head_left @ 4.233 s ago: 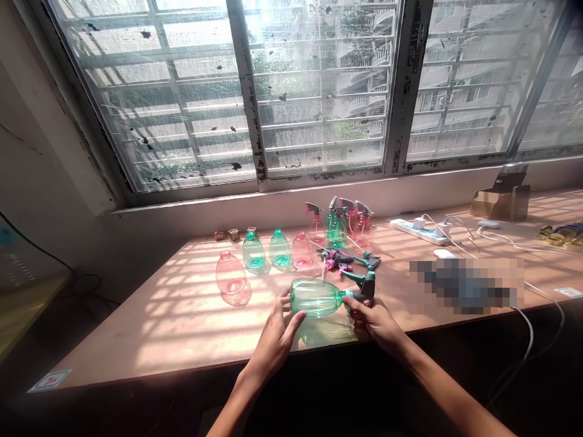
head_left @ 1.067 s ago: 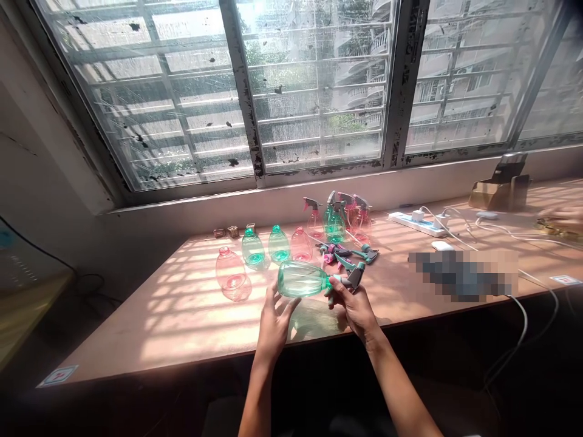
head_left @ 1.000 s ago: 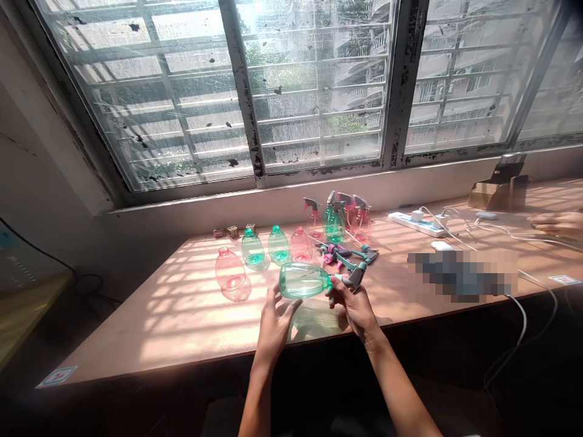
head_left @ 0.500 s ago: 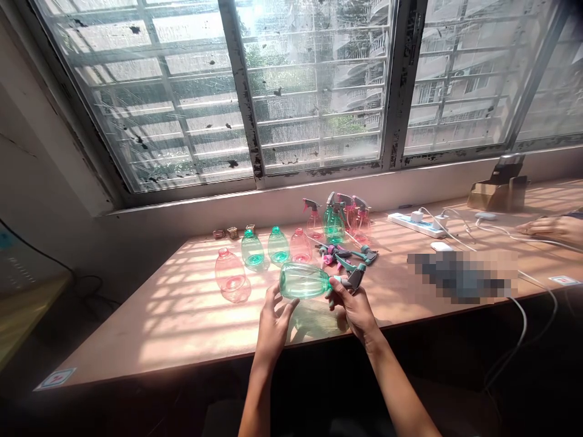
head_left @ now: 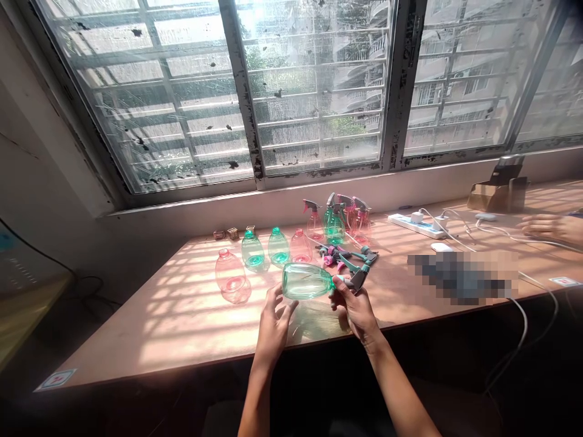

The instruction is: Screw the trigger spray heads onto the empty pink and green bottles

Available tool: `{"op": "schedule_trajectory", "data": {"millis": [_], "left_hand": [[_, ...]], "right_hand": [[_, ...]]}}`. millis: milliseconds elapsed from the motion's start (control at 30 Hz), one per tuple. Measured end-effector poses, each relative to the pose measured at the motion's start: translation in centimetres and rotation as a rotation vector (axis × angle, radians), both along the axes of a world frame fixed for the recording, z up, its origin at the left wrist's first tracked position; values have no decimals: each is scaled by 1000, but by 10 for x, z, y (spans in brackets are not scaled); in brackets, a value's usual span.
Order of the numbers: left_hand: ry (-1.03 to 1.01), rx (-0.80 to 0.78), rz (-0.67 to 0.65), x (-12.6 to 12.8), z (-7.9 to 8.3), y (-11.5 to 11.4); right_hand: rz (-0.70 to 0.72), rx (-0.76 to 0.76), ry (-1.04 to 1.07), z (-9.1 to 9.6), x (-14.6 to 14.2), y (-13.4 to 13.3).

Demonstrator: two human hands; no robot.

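I hold a clear green spray bottle (head_left: 306, 283) on its side above the wooden table (head_left: 182, 315). My left hand (head_left: 273, 321) cups its rounded base, fingers curled round it. My right hand (head_left: 354, 308) grips the neck and the grey-green trigger head (head_left: 356, 279) fitted there. Behind stand open bottles without heads: one pink bottle (head_left: 230, 276) at the left, two green bottles (head_left: 253, 250), and another pink bottle (head_left: 300, 247). Loose trigger heads (head_left: 342, 255) lie beside them. Finished spray bottles (head_left: 337, 221) cluster near the window sill.
A white power strip (head_left: 416, 223) with cables lies at the back right, with a white mouse-like object (head_left: 440, 247) in front. A cardboard stand (head_left: 498, 193) holds a device. Another person's hand (head_left: 551, 227) rests at the far right. A blurred patch (head_left: 462, 276) covers part of the table.
The bottle has been lifted slightly and tipped a little further left over the last seconds. My hands keep the same hold. The other person's hand at the far right has come into view.
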State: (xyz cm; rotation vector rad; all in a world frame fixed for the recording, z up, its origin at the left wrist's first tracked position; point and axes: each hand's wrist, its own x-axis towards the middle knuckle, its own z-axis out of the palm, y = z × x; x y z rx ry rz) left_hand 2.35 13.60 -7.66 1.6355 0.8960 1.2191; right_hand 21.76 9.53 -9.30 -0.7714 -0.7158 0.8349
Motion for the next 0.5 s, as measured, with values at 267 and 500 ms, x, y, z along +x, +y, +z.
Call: {"op": "schedule_trajectory", "data": {"millis": [267,500], "left_hand": [[-25,-40,-47,2,4,-4],[-60,4,-16,1,2,1]], "right_hand": [[31,0,-45,-10,3,4],[43,11,20,-6,4,2]]}}
